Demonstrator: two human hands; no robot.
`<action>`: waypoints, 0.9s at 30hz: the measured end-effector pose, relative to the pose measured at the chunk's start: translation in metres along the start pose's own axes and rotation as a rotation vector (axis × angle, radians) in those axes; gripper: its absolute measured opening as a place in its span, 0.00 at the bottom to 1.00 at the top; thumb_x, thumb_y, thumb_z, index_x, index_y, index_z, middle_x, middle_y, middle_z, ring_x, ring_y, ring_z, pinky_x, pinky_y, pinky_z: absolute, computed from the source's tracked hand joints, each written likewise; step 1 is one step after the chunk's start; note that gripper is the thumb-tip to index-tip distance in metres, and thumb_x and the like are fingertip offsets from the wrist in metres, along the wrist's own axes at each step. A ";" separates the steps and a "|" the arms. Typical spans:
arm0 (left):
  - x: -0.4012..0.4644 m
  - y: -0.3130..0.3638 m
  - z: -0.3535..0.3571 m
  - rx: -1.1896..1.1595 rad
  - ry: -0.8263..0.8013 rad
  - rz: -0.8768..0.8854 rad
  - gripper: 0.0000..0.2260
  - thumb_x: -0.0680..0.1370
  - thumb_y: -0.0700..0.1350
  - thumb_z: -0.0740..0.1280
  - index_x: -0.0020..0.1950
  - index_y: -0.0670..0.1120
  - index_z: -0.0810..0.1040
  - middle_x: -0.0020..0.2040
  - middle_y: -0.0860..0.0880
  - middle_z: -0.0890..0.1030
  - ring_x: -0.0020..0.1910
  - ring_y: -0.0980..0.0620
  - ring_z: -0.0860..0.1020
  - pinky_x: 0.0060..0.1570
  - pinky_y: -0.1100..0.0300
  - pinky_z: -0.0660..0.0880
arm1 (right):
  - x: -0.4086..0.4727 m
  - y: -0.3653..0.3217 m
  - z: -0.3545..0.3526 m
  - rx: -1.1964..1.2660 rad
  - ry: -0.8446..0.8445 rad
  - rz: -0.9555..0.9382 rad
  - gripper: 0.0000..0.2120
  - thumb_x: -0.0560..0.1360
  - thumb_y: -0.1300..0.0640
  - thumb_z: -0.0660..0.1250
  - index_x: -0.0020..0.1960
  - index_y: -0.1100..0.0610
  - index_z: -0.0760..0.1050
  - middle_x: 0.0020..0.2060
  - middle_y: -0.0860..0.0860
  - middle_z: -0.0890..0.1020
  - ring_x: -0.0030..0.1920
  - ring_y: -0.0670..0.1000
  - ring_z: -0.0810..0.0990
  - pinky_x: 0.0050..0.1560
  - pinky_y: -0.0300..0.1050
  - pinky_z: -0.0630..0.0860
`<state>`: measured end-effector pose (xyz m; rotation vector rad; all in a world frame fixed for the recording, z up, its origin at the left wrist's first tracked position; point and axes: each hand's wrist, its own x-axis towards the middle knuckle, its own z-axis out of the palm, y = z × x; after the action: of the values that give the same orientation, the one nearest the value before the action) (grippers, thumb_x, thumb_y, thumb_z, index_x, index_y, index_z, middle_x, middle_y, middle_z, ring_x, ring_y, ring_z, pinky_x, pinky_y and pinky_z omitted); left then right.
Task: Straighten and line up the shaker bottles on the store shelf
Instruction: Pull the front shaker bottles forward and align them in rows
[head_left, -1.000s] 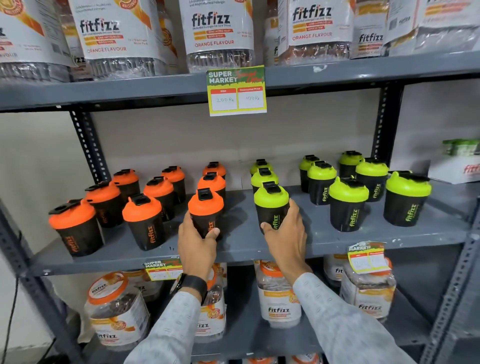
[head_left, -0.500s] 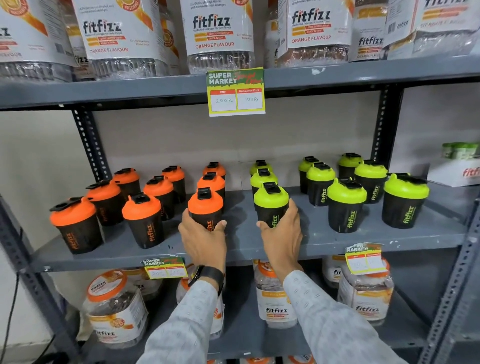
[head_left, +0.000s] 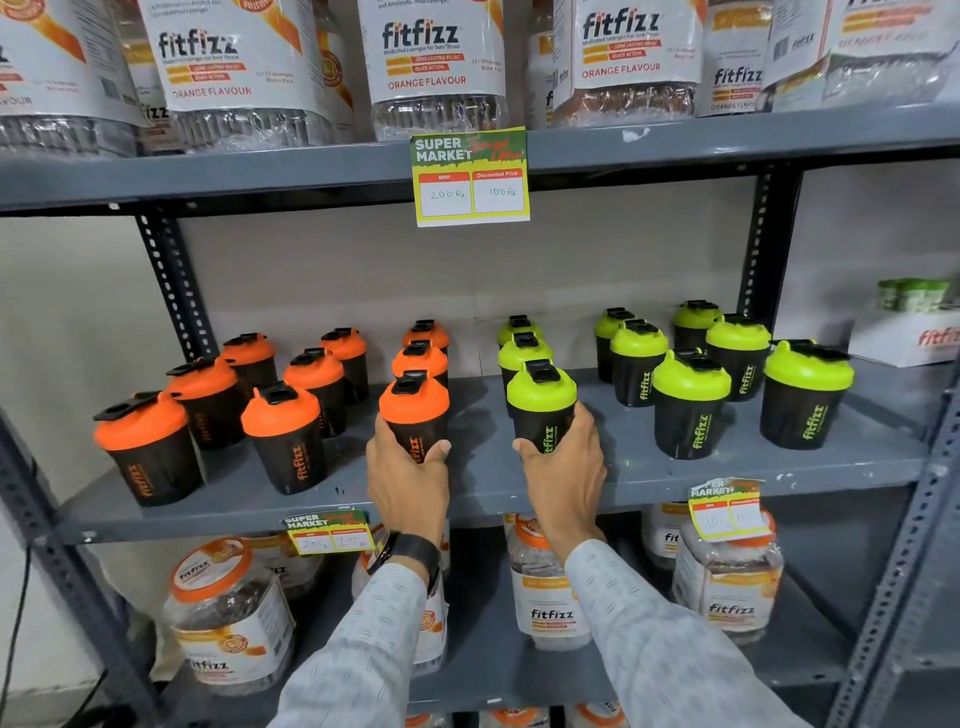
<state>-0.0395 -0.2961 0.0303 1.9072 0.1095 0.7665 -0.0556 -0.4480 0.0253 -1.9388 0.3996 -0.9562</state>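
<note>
A grey metal shelf (head_left: 623, 480) on perforated uprights is seen against a plain pale wall. Large Fitfizz jars (head_left: 431, 62) are ranged on the tier above, and more jars (head_left: 228, 613) are stored on the tier below. A yellow price tag (head_left: 470, 179) is hung from the upper shelf edge; two smaller tags are fixed to the middle shelf's front lip.

On the middle shelf the shaker bottles are grouped by lid colour — orange-lidded ones on the left in three loose rows running front to back, green-lidded ones on the right. Several logos are turned at different angles. A white box (head_left: 906, 335) is set at the far right.

The front orange-lidded shaker (head_left: 414, 410) in the centre is gripped low on its black body by the left hand (head_left: 408, 480), the fingers curled partway round it, thumb at the right side. A dark watch (head_left: 410, 556) is worn on that wrist. The front green-lidded shaker (head_left: 542, 402) — just beside it, apart — is clasped likewise by the right hand (head_left: 566, 475). Both bottles stand upright on the shelf.
</note>
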 end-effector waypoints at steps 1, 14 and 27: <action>0.000 0.000 0.000 0.003 -0.001 0.001 0.39 0.74 0.45 0.78 0.81 0.46 0.64 0.66 0.40 0.76 0.68 0.38 0.75 0.68 0.43 0.72 | 0.000 0.000 0.001 0.000 -0.002 -0.001 0.42 0.69 0.53 0.82 0.76 0.57 0.66 0.68 0.57 0.78 0.66 0.60 0.78 0.64 0.56 0.75; -0.003 0.000 -0.003 0.046 -0.003 -0.015 0.39 0.75 0.49 0.77 0.81 0.47 0.63 0.66 0.42 0.76 0.67 0.39 0.76 0.67 0.43 0.75 | -0.004 0.000 0.003 -0.024 -0.012 -0.003 0.44 0.70 0.51 0.81 0.78 0.56 0.63 0.70 0.57 0.76 0.68 0.59 0.77 0.66 0.57 0.76; -0.004 -0.001 -0.005 0.105 -0.016 -0.004 0.36 0.74 0.52 0.77 0.78 0.45 0.67 0.63 0.41 0.78 0.64 0.39 0.78 0.64 0.42 0.76 | -0.004 0.002 0.001 -0.036 -0.025 -0.004 0.43 0.72 0.52 0.80 0.79 0.57 0.62 0.72 0.57 0.75 0.70 0.60 0.76 0.66 0.57 0.74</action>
<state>-0.0455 -0.2931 0.0287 2.0111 0.1458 0.7561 -0.0571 -0.4463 0.0213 -1.9825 0.4012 -0.9317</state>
